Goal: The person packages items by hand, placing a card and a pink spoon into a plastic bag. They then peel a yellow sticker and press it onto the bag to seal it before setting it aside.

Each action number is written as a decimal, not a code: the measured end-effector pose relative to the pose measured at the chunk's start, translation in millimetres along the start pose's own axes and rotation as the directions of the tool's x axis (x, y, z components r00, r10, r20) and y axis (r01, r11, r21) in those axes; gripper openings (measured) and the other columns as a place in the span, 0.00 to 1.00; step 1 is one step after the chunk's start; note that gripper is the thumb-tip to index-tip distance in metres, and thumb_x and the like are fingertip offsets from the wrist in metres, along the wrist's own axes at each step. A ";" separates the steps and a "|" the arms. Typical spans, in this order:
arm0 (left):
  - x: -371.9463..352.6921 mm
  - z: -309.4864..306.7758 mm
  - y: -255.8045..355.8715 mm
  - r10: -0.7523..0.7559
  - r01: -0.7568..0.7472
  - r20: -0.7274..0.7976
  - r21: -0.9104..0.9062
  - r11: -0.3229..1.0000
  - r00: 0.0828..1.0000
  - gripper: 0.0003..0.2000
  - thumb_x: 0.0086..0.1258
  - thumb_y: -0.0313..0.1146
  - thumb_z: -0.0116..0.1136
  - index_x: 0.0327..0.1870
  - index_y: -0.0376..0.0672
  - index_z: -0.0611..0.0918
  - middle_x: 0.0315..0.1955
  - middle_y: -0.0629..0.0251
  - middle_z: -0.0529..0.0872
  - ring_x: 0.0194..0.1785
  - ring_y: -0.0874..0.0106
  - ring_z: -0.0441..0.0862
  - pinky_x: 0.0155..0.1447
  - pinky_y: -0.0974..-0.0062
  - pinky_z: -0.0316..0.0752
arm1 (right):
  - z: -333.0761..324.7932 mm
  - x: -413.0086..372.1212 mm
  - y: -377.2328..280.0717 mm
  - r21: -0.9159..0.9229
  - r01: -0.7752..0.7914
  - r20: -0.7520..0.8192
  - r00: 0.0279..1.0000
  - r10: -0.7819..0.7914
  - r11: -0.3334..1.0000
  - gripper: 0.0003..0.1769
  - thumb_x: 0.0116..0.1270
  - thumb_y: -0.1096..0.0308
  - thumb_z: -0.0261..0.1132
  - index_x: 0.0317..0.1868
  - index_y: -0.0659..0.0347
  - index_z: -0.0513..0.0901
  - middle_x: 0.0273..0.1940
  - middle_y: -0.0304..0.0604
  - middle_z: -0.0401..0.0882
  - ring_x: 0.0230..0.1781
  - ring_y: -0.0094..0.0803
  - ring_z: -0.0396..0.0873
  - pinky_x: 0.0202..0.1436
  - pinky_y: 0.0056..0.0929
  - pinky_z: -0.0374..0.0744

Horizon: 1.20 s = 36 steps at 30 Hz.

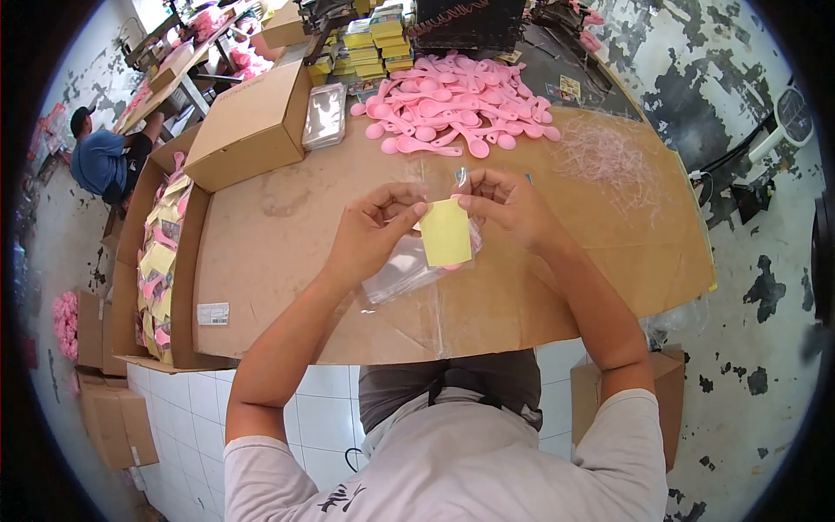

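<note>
Over the middle of the cardboard-covered table, my left hand (374, 228) pinches the upper left corner of a clear plastic bag with a yellow card (447, 233) in it. At the upper right corner, my right hand (513, 211) pinches the same bag, whose clear film stands up between my fingers. A bit of pink shows below the card's lower edge; the rest of that thing is hidden. Beneath my hands lies a stack of clear plastic bags (400, 271). Beyond them is a heap of pink plastic spoons (470, 103).
An open carton (202, 235) of packed yellow cards and pink spoons stands left. Behind it sits a closed cardboard box (248, 126), beside a pack of clear bags (324, 115). Thin plastic scraps (606, 161) lie right. Stacks of yellow cards (387, 39) stand behind. A person (104, 161) sits far left.
</note>
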<state>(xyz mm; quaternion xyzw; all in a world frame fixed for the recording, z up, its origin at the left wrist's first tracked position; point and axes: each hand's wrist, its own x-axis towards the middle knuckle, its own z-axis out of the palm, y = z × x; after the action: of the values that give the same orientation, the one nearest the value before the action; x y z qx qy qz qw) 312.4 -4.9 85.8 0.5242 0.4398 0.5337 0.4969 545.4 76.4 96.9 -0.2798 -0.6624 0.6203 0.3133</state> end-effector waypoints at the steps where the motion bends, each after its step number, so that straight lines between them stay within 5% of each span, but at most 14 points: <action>1: 0.4 -0.1 -0.4 -0.003 0.003 -0.005 0.035 0.999 1.000 0.12 0.77 0.29 0.65 0.56 0.35 0.85 0.47 0.61 0.90 0.47 0.76 0.87 0.49 0.77 0.85 | -1.1 -0.5 0.9 -0.008 -0.014 -0.003 1.000 0.014 1.000 0.10 0.75 0.70 0.68 0.52 0.65 0.84 0.46 0.36 0.86 0.44 0.20 0.81 0.49 0.24 0.80; 7: 0.6 0.1 -8.3 0.088 -0.083 -0.042 0.108 0.991 0.995 0.10 0.76 0.25 0.64 0.54 0.34 0.86 0.44 0.63 0.90 0.44 0.77 0.87 0.47 0.78 0.85 | -7.3 1.4 12.8 0.073 0.020 -0.037 0.999 -0.017 0.997 0.08 0.73 0.74 0.68 0.50 0.65 0.87 0.45 0.37 0.88 0.45 0.22 0.84 0.51 0.24 0.81; 11: 1.0 -3.2 -4.4 0.173 -0.172 0.007 0.162 0.972 0.985 0.09 0.75 0.19 0.60 0.52 0.33 0.87 0.43 0.62 0.90 0.46 0.75 0.87 0.47 0.76 0.85 | -15.6 4.4 18.8 0.042 0.167 0.049 0.984 -0.169 0.985 0.07 0.73 0.77 0.67 0.49 0.66 0.87 0.46 0.37 0.87 0.46 0.22 0.83 0.52 0.25 0.81; 23: 6.3 -0.5 -12.1 -0.009 0.013 -0.054 0.077 0.997 0.999 0.10 0.75 0.28 0.67 0.52 0.34 0.87 0.36 0.66 0.91 0.37 0.81 0.86 0.41 0.80 0.84 | -13.9 0.2 25.4 0.007 0.147 0.058 0.987 -0.147 0.989 0.11 0.72 0.77 0.68 0.53 0.68 0.85 0.48 0.39 0.83 0.47 0.23 0.81 0.54 0.25 0.80; 28: 8.3 -3.4 -14.6 -0.015 0.016 -0.042 0.022 1.000 0.999 0.13 0.74 0.27 0.67 0.56 0.34 0.84 0.38 0.65 0.90 0.40 0.79 0.87 0.43 0.79 0.85 | -4.6 -4.3 14.6 0.049 0.092 0.026 0.995 -0.093 0.995 0.20 0.70 0.76 0.70 0.61 0.66 0.79 0.50 0.40 0.83 0.48 0.25 0.82 0.56 0.28 0.81; 36: 7.0 -1.0 -7.0 0.000 0.001 0.013 -0.068 0.998 1.000 0.15 0.75 0.30 0.66 0.59 0.35 0.82 0.42 0.65 0.89 0.43 0.78 0.87 0.43 0.77 0.85 | -10.8 2.8 28.9 0.113 0.028 0.184 0.982 -0.049 0.993 0.21 0.70 0.77 0.71 0.61 0.67 0.78 0.47 0.39 0.85 0.47 0.24 0.83 0.56 0.27 0.81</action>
<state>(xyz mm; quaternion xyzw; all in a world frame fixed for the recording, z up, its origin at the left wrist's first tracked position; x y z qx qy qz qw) 312.2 3.0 79.7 0.5102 0.4184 0.5450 0.5172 551.3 87.6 68.6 -0.1899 -0.6591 0.6730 0.2767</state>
